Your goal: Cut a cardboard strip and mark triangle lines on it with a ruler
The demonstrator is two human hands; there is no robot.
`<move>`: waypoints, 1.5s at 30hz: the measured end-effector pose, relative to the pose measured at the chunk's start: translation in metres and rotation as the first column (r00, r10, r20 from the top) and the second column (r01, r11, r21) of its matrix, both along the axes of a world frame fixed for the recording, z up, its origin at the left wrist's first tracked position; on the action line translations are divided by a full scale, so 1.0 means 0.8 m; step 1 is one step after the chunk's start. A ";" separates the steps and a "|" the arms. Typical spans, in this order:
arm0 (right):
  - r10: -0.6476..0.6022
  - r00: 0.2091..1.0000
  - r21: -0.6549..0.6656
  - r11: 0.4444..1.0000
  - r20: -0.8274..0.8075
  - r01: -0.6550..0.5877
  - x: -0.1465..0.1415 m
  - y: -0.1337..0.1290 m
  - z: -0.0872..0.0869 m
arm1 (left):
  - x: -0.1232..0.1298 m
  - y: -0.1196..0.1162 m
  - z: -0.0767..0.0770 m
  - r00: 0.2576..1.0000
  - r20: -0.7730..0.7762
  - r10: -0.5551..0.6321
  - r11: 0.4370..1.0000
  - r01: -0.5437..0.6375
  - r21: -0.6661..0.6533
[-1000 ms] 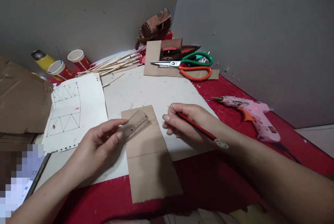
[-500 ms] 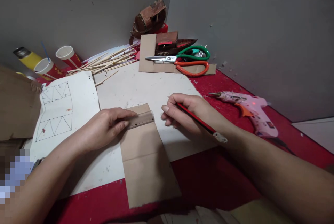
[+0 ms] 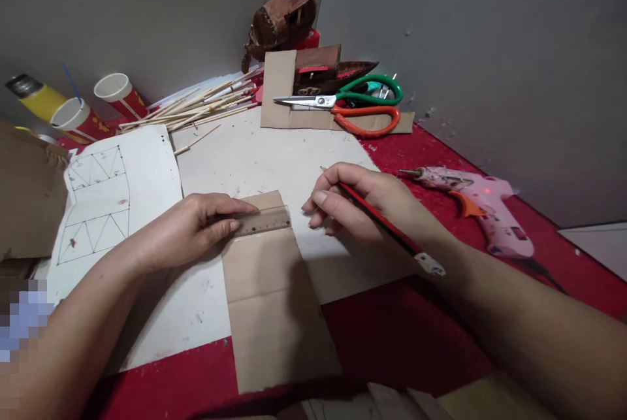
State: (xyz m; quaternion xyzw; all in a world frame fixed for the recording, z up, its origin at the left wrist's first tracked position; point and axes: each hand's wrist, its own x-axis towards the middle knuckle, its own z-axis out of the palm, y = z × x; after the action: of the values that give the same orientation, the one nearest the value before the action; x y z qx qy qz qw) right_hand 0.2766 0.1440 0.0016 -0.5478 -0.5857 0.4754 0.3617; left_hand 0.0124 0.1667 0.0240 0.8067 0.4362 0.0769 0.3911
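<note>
At the near edge, folded cardboard scraps [image 3: 386, 403] lie in shadow. Beyond them spreads a dark red tabletop [image 3: 181, 371], partly covered by a large white card sheet [image 3: 294, 159] flecked with small debris. A brown cardboard strip [image 3: 274, 309], creased across its middle, lies partly on the sheet, its near end over the red.

Across the strip's far end lies a clear plastic ruler [image 3: 272, 221]. The person's left hand [image 3: 206, 224] holds its left end, thumb and forefinger slightly parted and pressed on it; the other fingers are curled, mostly hidden. To the right, the right hand [image 3: 353, 208] pinches a red-and-black pencil [image 3: 386, 227] between thumb and fingers over the white sheet, point away from the person and clear of the strip.

A paper with triangulated truss drawings [image 3: 98, 198] lies to the left, near a brown cardboard piece [image 3: 29, 191]; a pink glue gun [image 3: 494, 201] rests on its side to the right. Farther back are bamboo skewers [image 3: 206, 108], scissors [image 3: 323, 102] with green and orange handles on L-shaped cardboard [image 3: 277, 93], two red-and-white paper cups [image 3: 81, 123] and a tilted yellow bottle [image 3: 36, 96]. A brown model boat [image 3: 360, 68] and another brown model [image 3: 281, 18] sit near the corner where two plain grey walls [image 3: 465, 48] meet.
</note>
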 end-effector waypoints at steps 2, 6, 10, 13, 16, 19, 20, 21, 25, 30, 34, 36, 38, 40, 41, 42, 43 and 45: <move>0.004 1.000 -0.002 1.000 0.007 -0.004 0.000 0.000 -0.001 | -0.001 0.000 0.000 1.000 0.003 -0.008 1.000 0.008 -0.012; -0.016 0.999 0.033 0.999 -0.036 0.018 0.000 0.000 -0.002 | 0.000 0.001 -0.002 1.000 0.004 -0.025 1.000 0.025 -0.004; -0.026 0.992 0.051 0.998 -0.127 0.033 0.000 -0.002 0.002 | 0.002 0.002 -0.002 1.000 0.007 -0.028 0.999 0.027 0.019; -0.038 0.988 0.035 0.998 -0.147 0.043 -0.001 -0.004 0.007 | 0.001 0.002 -0.001 1.000 0.007 -0.026 1.000 0.026 0.009; -0.062 0.987 -0.001 0.998 -0.151 0.062 -0.002 -0.004 0.007 | -0.001 0.002 -0.001 1.000 0.004 -0.018 1.000 0.018 0.000; -0.036 0.985 0.020 0.999 -0.171 0.040 -0.002 -0.004 0.001 | 0.000 0.002 -0.002 1.000 0.008 -0.013 1.000 0.013 -0.008; -0.022 0.984 0.037 0.999 -0.176 0.029 -0.001 -0.004 -0.001 | 0.000 0.002 -0.002 1.000 0.008 -0.012 1.000 0.012 -0.007; -0.011 0.984 0.053 0.998 -0.180 0.021 -0.001 -0.004 -0.002 | 0.000 0.003 -0.003 1.000 0.006 -0.013 1.000 0.013 -0.004; 0.011 0.981 0.097 0.995 -0.192 0.007 0.001 -0.006 -0.001 | 0.000 0.002 -0.002 1.000 -0.003 -0.024 1.000 0.024 0.017; -0.011 0.985 0.129 0.991 -0.173 0.034 0.004 -0.018 0.008 | 0.001 0.003 -0.001 0.999 -0.012 -0.030 0.999 0.031 0.038; 0.124 0.974 0.167 0.982 -0.191 -0.092 -0.004 -0.032 0.007 | 0.002 0.003 -0.001 0.999 -0.019 -0.031 0.999 0.032 0.037; 0.236 0.960 0.136 0.967 -0.149 -0.217 -0.016 -0.037 0.005 | 0.003 0.003 -0.001 0.999 -0.012 -0.035 0.999 0.035 0.035; 0.293 0.953 0.093 0.954 -0.081 -0.286 -0.030 -0.039 0.003 | 0.003 0.003 -0.001 0.999 0.001 -0.041 0.998 0.041 0.040; 0.279 0.960 0.090 0.957 -0.024 -0.276 -0.043 -0.038 -0.001 | 0.004 0.002 0.000 0.999 -0.001 -0.043 0.998 0.043 0.053; 0.258 0.966 0.095 0.962 -0.001 -0.256 -0.047 -0.037 -0.003 | 0.005 0.002 0.000 0.999 -0.009 -0.043 0.997 0.044 0.059; 0.237 0.971 0.098 0.966 0.020 -0.238 -0.050 -0.037 -0.006 | 0.006 0.002 0.000 0.999 -0.017 -0.040 0.997 0.041 0.064; 0.218 0.975 0.105 0.970 0.039 -0.221 -0.052 -0.036 -0.008 | 0.006 0.002 0.000 0.999 -0.021 -0.037 0.997 0.038 0.068; 0.197 0.978 0.137 0.969 0.071 -0.205 -0.053 -0.035 -0.014 | 0.007 0.001 0.000 0.999 -0.015 -0.031 0.997 0.033 0.075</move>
State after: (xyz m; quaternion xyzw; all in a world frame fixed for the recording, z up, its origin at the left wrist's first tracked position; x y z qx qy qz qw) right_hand 0.2341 0.1157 -0.0098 -0.4716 -0.6810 0.4505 0.3330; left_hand 0.0179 0.1675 0.0240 0.8283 0.4228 0.0813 0.3586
